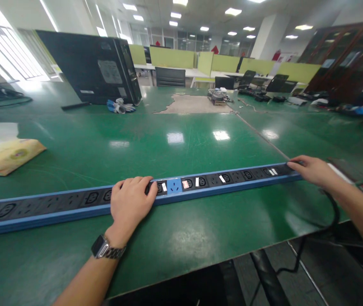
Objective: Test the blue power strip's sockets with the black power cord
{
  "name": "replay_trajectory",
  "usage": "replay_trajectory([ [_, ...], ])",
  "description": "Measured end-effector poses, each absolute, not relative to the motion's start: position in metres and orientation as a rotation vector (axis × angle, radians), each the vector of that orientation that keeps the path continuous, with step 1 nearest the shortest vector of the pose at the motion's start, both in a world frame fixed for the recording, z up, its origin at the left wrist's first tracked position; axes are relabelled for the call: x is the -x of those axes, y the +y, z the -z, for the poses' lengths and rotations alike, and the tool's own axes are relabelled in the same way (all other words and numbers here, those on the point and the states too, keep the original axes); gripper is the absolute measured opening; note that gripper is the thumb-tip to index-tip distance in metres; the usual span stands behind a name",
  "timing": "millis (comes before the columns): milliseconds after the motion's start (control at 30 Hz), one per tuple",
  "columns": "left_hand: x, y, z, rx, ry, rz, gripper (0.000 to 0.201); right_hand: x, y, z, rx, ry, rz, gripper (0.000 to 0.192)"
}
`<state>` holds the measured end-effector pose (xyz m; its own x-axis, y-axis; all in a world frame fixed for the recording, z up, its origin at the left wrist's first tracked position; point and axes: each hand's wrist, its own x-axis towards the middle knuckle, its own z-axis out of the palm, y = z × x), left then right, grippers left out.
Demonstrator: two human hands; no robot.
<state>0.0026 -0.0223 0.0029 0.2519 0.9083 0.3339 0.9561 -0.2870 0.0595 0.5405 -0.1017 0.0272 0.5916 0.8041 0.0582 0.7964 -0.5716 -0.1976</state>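
- blue-edged power strip [174, 186] lies across the green table [232, 221], its left end out of view.
- left hand [133, 197] is half closed over its middle, holding it across the width; right hand [312, 170] has fingers nearly closed on the right end.
- step in hand looks like steadying or positioning the strip; shifting such a long piece would call for both hands together, minding the dark cable [334, 208] below the right hand.
- tabletop is glossy and scratched, with a torn pale patch [194, 104]; tissue pack [12, 155] at left.
- beyond: black computer case [82, 63], lime partitions [171, 57], ceiling lights [233, 11].
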Motion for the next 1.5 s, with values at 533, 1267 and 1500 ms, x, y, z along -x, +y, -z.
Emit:
replay_trajectory([
  [533,-0.002,-0.023,-0.001,2.352,-1.761,0.509,0.041,-0.550,-0.097,-0.017,2.678,-1.377,-0.018,0.049],
  [1267,-0.004,-0.025,-0.012,2.385,-1.718,0.268,0.043,-0.471,-0.100,-0.082,2.545,-1.586,0.008,0.039],
  [1500,-0.003,-0.026,-0.012,2.384,-1.710,0.298,0.042,-0.417,-0.082,-0.024,2.542,-1.756,-0.004,0.039],
])
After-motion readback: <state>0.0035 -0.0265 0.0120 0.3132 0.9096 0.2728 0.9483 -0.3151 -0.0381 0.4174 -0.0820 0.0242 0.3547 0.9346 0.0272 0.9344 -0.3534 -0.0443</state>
